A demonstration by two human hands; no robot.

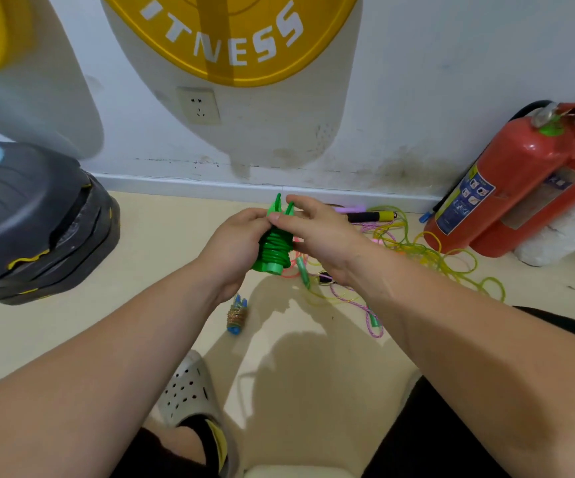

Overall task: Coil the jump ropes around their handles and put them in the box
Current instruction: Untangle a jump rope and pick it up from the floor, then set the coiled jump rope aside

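A green jump rope (274, 248) is wound in tight coils round its paired green handles, held upright above the floor. My left hand (236, 241) grips the bundle from the left. My right hand (317, 232) pinches the top of the coil near the handle tips. On the floor below lies a blue-handled rope (236, 314), coiled round its handles. A tangle of loose ropes (417, 253), yellow, pink and green, spreads to the right. No box is in view.
A red fire extinguisher (513, 188) leans at the right against the wall. A black and yellow padded block (34, 229) sits at the left. My sandalled foot (189, 391) and my knees are at the bottom. A wall socket (199, 105) is above.
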